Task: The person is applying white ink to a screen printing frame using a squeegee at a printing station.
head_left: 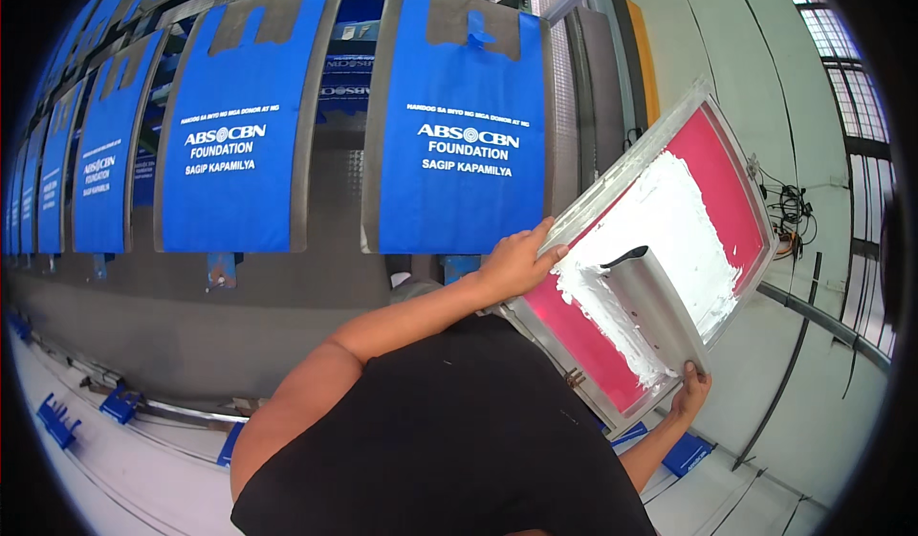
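A screen-printing frame [631, 165] with pink mesh is held tilted at my right side. Thick white ink [674, 220] covers much of the mesh. Across the ink lies a grey metal squeegee [660, 308], its long blade running toward the frame's near side. My left hand [517, 266] is closed around the frame's left edge, fingers over the rim. At the near right edge, my right hand [690, 393] grips the frame, with its fingers against the squeegee's end. Part of that grip is hidden beneath the frame.
Blue bags with white print, including one nearby [464, 211] and another further left [229, 206], lie on grey boards in a long row. A grey walkway surface [172, 326] runs in front of them. Cables [792, 216] hang at the far right; blue pieces [120, 404] line a rail behind me.
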Action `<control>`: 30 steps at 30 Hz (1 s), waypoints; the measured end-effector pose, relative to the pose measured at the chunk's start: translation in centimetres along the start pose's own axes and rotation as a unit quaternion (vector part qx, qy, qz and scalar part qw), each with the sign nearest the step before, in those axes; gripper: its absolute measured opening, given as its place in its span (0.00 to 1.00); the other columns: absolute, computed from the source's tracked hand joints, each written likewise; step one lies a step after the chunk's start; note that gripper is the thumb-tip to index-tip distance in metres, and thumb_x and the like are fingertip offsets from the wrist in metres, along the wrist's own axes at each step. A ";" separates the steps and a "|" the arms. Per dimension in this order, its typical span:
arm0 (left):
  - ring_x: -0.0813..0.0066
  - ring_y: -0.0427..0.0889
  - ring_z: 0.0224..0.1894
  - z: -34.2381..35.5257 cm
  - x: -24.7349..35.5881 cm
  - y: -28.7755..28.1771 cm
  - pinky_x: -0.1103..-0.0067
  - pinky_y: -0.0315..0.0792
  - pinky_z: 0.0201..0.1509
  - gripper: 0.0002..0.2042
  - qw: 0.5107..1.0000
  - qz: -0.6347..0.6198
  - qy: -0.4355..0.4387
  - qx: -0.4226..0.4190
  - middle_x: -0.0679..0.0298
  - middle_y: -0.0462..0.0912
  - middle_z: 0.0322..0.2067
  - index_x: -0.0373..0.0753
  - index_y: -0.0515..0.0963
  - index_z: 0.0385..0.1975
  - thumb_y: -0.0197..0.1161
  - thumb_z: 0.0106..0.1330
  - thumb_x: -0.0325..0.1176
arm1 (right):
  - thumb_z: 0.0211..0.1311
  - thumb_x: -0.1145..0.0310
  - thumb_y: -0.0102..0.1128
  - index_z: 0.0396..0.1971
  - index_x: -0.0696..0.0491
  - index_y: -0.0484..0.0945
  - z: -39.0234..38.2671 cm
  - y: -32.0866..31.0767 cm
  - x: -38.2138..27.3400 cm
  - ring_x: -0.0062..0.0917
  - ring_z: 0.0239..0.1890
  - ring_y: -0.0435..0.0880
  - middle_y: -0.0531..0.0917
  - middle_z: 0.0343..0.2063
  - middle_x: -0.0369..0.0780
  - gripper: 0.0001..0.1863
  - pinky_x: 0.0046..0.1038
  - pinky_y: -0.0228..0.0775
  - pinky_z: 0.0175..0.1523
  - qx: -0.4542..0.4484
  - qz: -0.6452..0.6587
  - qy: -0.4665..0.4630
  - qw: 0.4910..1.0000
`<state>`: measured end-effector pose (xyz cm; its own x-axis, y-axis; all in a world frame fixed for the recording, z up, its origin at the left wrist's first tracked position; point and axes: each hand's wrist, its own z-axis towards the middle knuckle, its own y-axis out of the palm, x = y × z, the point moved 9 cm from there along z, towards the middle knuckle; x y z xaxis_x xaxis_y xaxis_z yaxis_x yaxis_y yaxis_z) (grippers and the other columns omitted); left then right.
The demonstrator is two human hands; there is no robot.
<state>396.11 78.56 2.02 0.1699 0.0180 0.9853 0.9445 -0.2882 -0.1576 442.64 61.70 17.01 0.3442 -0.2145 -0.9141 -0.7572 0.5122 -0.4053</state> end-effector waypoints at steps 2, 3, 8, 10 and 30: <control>0.41 0.77 0.50 0.0 -0.3 -0.9 0.62 0.71 0.54 0.32 1.000 0.017 -0.005 0.013 0.38 0.77 0.48 0.27 0.63 0.60 0.51 0.69 0.52 | 0.46 0.72 0.72 0.46 0.59 0.77 1.5 1.7 0.1 0.25 0.42 0.80 0.83 0.39 0.39 0.24 0.27 0.67 0.53 -0.011 -0.005 0.000 1.000; 0.41 0.77 0.50 0.1 0.4 -1.4 0.62 0.71 0.54 0.32 0.999 0.026 0.003 0.027 0.38 0.77 0.48 0.28 0.63 0.61 0.52 0.69 0.52 | 0.46 0.72 0.72 0.46 0.59 0.77 1.9 1.6 0.0 0.25 0.42 0.80 0.83 0.39 0.39 0.24 0.27 0.67 0.53 -0.007 0.008 -0.011 1.000; 0.40 0.79 0.42 1.6 0.1 -1.7 0.58 0.72 0.48 0.31 0.987 0.096 0.045 0.118 0.38 0.79 0.39 0.31 0.61 0.63 0.53 0.67 0.49 | 0.44 0.72 0.72 0.43 0.59 0.78 7.5 5.2 0.7 0.24 0.41 0.79 0.82 0.37 0.37 0.22 0.28 0.68 0.51 -0.092 0.042 -0.010 0.995; 0.39 0.78 0.45 1.6 -1.6 -2.6 0.58 0.71 0.50 0.32 0.987 0.091 0.004 0.130 0.37 0.78 0.41 0.32 0.63 0.62 0.52 0.67 0.53 | 0.41 0.73 0.71 0.41 0.58 0.78 10.0 9.7 0.7 0.24 0.39 0.80 0.83 0.36 0.37 0.22 0.27 0.69 0.49 -0.104 0.055 -0.012 0.993; 0.45 0.82 0.36 16.2 8.4 10.6 0.63 0.74 0.40 0.34 0.953 0.152 -0.022 0.260 0.40 0.81 0.31 0.32 0.67 0.59 0.56 0.64 0.56 | 0.39 0.78 0.74 0.41 0.59 0.80 38.9 7.8 7.9 0.23 0.40 0.80 0.83 0.37 0.37 0.23 0.26 0.69 0.51 -0.259 0.181 0.002 0.949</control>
<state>412.15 91.20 7.52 0.4596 0.0537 0.8865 0.8590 0.2268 -0.4591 461.09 96.38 7.17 0.0077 -0.1061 -0.9943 -0.9969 0.0767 -0.0159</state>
